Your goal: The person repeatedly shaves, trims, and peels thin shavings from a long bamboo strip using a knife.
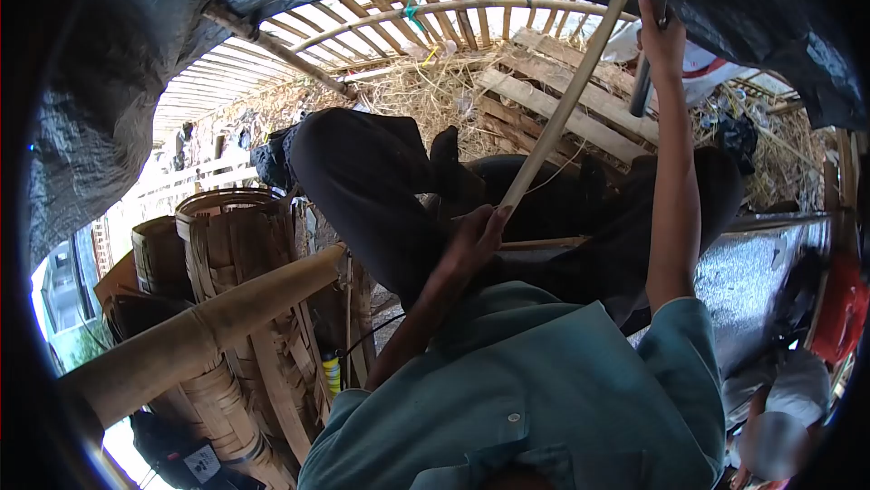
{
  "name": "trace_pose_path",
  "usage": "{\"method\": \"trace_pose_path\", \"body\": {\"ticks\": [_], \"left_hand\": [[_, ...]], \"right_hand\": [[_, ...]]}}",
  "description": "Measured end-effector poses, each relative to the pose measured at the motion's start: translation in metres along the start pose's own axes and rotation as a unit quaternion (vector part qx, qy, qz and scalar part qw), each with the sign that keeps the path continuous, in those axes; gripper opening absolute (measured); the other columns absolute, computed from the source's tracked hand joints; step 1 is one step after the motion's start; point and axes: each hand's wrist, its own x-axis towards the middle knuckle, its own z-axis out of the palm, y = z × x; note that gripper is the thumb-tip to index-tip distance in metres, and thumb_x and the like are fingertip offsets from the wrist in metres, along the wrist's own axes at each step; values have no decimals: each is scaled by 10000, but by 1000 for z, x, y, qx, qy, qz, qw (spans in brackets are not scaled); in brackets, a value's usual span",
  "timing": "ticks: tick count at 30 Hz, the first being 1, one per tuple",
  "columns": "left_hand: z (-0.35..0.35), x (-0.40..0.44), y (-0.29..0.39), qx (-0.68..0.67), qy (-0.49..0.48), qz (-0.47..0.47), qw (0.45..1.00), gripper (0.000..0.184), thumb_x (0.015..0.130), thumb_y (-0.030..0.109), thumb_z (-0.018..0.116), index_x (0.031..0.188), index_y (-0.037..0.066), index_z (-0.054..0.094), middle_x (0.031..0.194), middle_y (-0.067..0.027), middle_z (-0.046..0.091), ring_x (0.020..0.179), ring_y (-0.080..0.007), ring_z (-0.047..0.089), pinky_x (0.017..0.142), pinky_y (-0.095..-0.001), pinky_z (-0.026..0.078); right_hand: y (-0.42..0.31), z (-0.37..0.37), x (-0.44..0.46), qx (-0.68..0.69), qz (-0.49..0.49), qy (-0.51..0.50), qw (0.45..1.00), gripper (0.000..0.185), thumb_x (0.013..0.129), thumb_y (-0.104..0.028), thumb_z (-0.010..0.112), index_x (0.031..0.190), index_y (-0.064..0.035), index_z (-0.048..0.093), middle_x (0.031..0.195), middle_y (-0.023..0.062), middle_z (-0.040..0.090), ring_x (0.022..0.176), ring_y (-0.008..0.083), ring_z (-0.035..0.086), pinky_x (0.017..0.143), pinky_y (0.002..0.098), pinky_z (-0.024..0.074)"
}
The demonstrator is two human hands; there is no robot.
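My left hand [476, 238] is closed around the lower end of a long pale bamboo strip [571, 96], close to my lap. The strip slants up and to the right, past the top of the view. On my outstretched right arm, my right hand [663, 41] grips a large knife [642, 91] with a long dark handle. Its blade points upward beside the strip's upper part; whether it touches the strip I cannot tell. One finger of that hand reaches up along the blade. A thin sliver curls off the strip above my left hand.
A thick bamboo pole [204, 336] crosses at left, with tall woven bamboo baskets [231, 254] behind it. Straw [426, 91] and wooden slats [580, 109] lie ahead, before a slatted bamboo fence [462, 14]. Dark tarpaulin [100, 136] hangs overhead. Another person [784, 417] is at lower right.
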Motion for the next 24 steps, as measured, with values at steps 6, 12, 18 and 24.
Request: {"method": "trace_pose_path", "body": {"ticks": [6, 12, 18, 24], "left_hand": [[0, 3, 7, -31, -12, -1, 999, 512, 940, 464, 460, 696, 27, 570, 519, -51, 543, 503, -118, 564, 470, -303, 423], [0, 1, 16, 8, -8, 2, 1000, 452, 953, 418, 454, 683, 67, 541, 543, 6, 491, 515, -68, 488, 470, -262, 368], [-2, 4, -2, 25, -6, 46, 999, 425, 955, 389, 458, 734, 47, 577, 534, 7, 492, 508, -67, 484, 464, -270, 365], [-4, 5, -9, -33, -40, 30, 998, 455, 947, 385, 466, 704, 10, 548, 520, -44, 510, 536, -104, 544, 473, -294, 405]], "right_hand": [[63, 28, -14, 303, 330, -58, 892, 281, 858, -268, 653, 822, -19, 526, 712, 44, 512, 574, 155, 527, 536, 318, 492], [147, 72, -101, 333, 352, -280, 829, 148, 836, -141, 594, 857, 5, 594, 727, 108, 599, 635, 191, 588, 579, 335, 501], [80, 120, -244, 86, 382, -434, 811, 273, 841, -195, 628, 987, 27, 566, 759, 111, 639, 580, 179, 631, 485, 301, 507], [79, 159, -348, -42, 7, -440, 897, 358, 838, -207, 624, 1066, 19, 465, 816, 212, 648, 714, 315, 671, 605, 392, 542]]}}
